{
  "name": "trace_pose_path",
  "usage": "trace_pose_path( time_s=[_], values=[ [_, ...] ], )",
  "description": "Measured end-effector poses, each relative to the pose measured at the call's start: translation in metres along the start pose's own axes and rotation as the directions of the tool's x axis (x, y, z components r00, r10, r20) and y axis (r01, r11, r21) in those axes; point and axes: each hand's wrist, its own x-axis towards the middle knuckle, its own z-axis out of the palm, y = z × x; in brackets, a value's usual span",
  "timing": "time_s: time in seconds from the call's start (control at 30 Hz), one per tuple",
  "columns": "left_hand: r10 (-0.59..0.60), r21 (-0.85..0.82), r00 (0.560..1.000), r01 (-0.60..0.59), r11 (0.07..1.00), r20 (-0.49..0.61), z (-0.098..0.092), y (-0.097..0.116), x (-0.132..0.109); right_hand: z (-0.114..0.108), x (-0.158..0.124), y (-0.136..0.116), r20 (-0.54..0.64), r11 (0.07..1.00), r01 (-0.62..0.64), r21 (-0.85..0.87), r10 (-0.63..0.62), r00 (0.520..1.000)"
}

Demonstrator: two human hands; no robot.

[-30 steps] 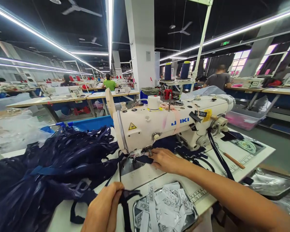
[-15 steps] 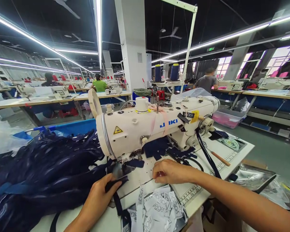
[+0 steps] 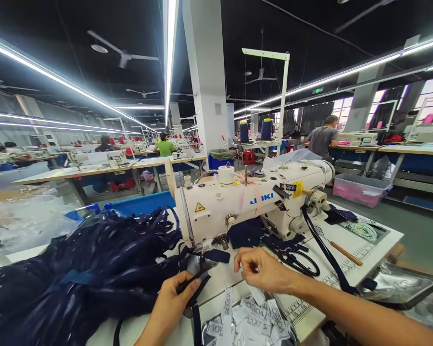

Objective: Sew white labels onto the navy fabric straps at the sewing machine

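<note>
Presently, we pinch the navy strap (image 3: 202,287) in our left hand (image 3: 173,299), near the sewing machine (image 3: 222,204); our right hand (image 3: 261,271) is half curled above the white labels (image 3: 253,323), and we cannot tell whether it holds something

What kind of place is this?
Likely a garment factory's sewing floor: a JUKI sewing machine stands up front, navy fabric strips are heaped beside it, and more machines sit on benches behind.
</note>
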Motion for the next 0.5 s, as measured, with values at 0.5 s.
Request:
trace_pose_path(
  time_s=[0.5],
  values=[
    [-0.044, -0.306, 0.995, 0.071, 0.949, 0.095, -0.008, 0.006, -0.012, 0.07, 0.019, -0.016, -0.059, 0.97, 0.053, 0.236, -0.04, 0.997]
  ],
)
